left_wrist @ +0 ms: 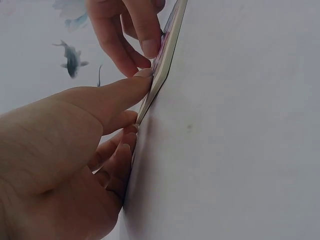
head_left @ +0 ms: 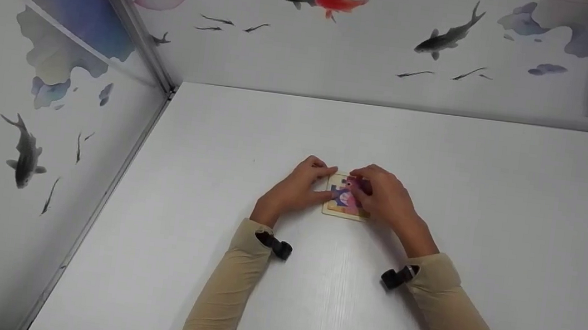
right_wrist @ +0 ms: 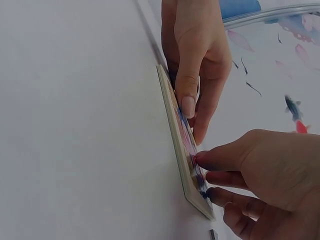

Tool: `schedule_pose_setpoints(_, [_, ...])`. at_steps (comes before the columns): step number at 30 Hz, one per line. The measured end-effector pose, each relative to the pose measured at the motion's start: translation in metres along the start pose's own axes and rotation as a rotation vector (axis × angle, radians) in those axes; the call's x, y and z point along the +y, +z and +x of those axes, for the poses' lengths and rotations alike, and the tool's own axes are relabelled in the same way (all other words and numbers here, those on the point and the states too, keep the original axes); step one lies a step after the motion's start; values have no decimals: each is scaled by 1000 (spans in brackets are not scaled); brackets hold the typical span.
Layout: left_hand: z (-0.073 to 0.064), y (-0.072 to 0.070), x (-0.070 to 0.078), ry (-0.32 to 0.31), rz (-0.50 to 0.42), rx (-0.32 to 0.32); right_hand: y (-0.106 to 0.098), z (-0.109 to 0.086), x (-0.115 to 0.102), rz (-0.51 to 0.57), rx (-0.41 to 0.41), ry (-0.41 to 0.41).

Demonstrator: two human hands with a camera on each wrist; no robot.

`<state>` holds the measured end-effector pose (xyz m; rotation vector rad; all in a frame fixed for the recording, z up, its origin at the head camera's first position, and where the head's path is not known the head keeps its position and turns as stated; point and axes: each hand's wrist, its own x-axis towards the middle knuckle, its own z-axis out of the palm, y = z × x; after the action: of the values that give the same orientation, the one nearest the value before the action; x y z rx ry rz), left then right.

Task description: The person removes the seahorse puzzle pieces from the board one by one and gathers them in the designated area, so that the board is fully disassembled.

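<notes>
Square, cream-bordered puzzle board (head_left: 344, 214) bearing a pink, purple and blue picture, on the smooth white table (head_left: 333, 304) between the two hands. The left hand (head_left: 303, 184) grips the board's left side, thumb upon the face, fingers at the far left corner. The right hand (head_left: 388, 196) rests bent fingertips and thumb on the right part; whether these pinch a piece cannot be told.
</notes>
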<state>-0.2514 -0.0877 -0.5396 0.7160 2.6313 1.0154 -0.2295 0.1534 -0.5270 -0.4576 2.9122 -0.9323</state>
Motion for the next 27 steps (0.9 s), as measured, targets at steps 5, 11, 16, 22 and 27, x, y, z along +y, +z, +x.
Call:
schedule_pose_setpoints(5, [0, 1, 0, 3, 6, 1, -3, -2, -9, -85, -10, 9])
schedule_pose_setpoints(11, [0, 1, 1, -10, 11, 4, -5, -4, -14, -178, -44, -17])
schedule_pose_setpoints(16, [-1, 0, 2, -25, 17, 4, -5, -3, -11, -135, -74, -23])
schedule_pose_setpoints(22, [0, 0, 2, -17, -1, 9, -1, -4, -7, -146, -54, -73])
schedule_pose_setpoints(27, [0, 0, 2, -11, -13, 14, 1, -5, -6, -151, -33, -86])
